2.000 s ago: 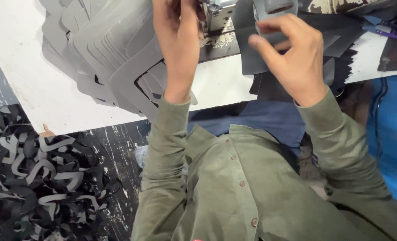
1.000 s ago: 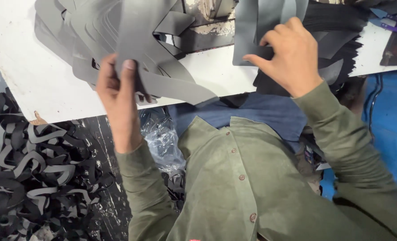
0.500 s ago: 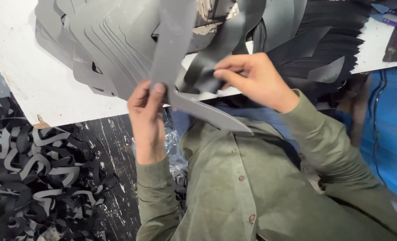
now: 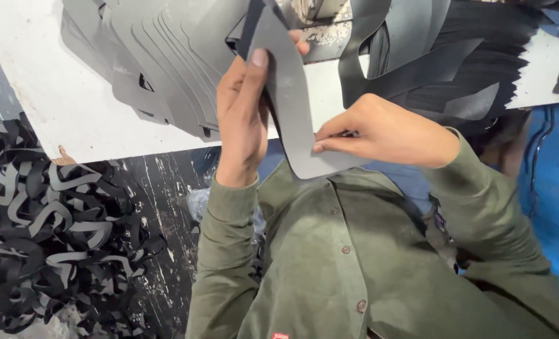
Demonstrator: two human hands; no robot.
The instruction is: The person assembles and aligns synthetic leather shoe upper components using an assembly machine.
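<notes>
I hold a curved grey cut piece of sheet material (image 4: pixel 290 94) in front of my chest, over the near edge of the white table (image 4: pixel 47 94). My left hand (image 4: pixel 245 119) grips its upper part, thumb pressed on the face. My right hand (image 4: pixel 386 132) pinches its lower end between thumb and fingers. A fanned stack of similar grey pieces (image 4: pixel 160 56) lies on the table just left of my left hand. Darker black pieces (image 4: pixel 443 63) are piled on the table behind my right hand.
A heap of black curved offcuts (image 4: pixel 53 226) covers the floor at the left, below the table. Something blue (image 4: pixel 556 207) stands at the right beside my arm. A clear plastic bag (image 4: pixel 198 201) lies under the table near my left elbow.
Both hands have come closer together and nearer to my chest. The grey piece, pulled from the stack by my left hand, is now held at both ends.
</notes>
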